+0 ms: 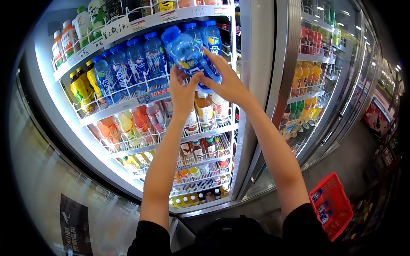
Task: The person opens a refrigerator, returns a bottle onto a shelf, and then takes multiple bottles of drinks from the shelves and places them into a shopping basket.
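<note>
Bottle tilts, partly hiding shelved blue bottles.

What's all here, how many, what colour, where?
held bottle: one, blue, upper middle
blue bottles: several, blue, behind it
yellow bottles: several, yellow, left
top bottles: several, mixed, upper left
lower drinks: many, mixed, below
near fridge: one, grey, middle
second fridge: one, silver, right
right drinks: many, mixed, inside it
basket: one, red, lower right
basket bottles: some, blue, inside
sign: one, black, lower left
left hand: one, bare, on held bottle
right hand: one, bare, on held bottle
forearms: two, bare, middle
sleeves: two, black, bottom
</note>
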Motion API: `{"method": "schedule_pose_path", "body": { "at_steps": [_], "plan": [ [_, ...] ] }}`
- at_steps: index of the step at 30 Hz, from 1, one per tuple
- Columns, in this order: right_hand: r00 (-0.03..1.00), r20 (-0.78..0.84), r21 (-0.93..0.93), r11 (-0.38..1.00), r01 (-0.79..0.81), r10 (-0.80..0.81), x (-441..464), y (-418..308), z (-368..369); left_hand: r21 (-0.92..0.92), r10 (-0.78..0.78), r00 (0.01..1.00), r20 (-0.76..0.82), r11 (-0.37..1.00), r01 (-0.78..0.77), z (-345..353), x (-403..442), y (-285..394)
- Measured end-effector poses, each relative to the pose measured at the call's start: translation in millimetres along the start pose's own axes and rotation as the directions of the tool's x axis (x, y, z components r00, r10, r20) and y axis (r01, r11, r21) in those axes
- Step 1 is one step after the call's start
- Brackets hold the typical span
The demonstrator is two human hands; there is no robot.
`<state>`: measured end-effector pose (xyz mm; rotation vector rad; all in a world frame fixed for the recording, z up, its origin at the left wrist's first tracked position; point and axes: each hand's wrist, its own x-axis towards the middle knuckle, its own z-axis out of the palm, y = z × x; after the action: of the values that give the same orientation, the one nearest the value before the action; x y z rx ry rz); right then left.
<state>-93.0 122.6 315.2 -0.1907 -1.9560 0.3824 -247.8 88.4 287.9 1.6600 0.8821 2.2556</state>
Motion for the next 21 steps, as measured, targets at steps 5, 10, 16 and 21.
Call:
{"method": "schedule_pose_path", "body": {
  "at_steps": [5, 10, 16, 21],
  "plan": [
    [0.968, 0.152, 0.146, 0.964, -0.223, 0.201, -37, 6, 15, -0.059, -0.180, 0.984, 0.002, 0.982, 0.180, -18, -49, 3],
    [0.932, 0.204, 0.207, 0.918, -0.340, 0.299, -76, -10, 18, 0.007, -0.267, 0.962, -0.057, 0.963, 0.268, -24, -99, 15],
    [0.904, 0.249, 0.352, 0.837, -0.419, 0.347, -131, -51, 16, 0.067, -0.262, 0.965, -0.032, 0.962, 0.264, -35, -164, 38],
    [0.894, 0.254, 0.469, 0.762, -0.447, 0.368, -183, -78, 11, -0.017, -0.369, 0.929, 0.018, 0.929, 0.369, -32, -223, 65]
  ]
}}
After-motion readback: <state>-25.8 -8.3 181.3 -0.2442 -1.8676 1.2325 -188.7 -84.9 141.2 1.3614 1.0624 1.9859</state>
